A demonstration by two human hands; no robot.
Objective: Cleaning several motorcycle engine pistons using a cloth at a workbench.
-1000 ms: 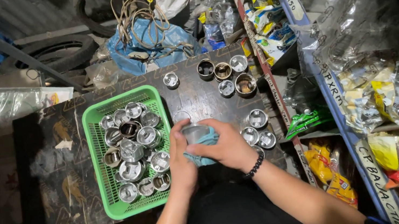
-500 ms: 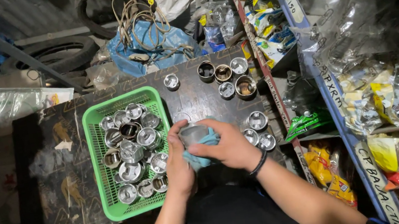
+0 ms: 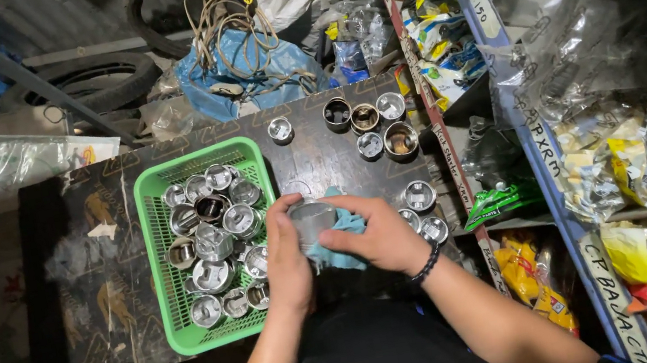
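Since the earlier frame your hands have shifted only slightly: the metal cup (image 3: 313,220) sits a bit more upright between them, and the blue cloth (image 3: 340,240) now bunches under your right palm. Left hand (image 3: 288,254): fingers curled round the cup's left wall, gripping it. Right hand (image 3: 377,234): fingers pressed over the cloth and against the cup's right side; whether the thumb pinches the rim can't be told from this angle. The cup is held just above the dark table (image 3: 105,273), directly in front of you, between both hands, open end approx. facing up toward the camera, so its long axis runs roughly vertical. Both hands touch it; neither is nearer. Just left: green basket (image 3: 159,264) full of similar metal cups. Further right and beyond: loose cups (image 3: 400,139) standing on the table, apart from the hands.
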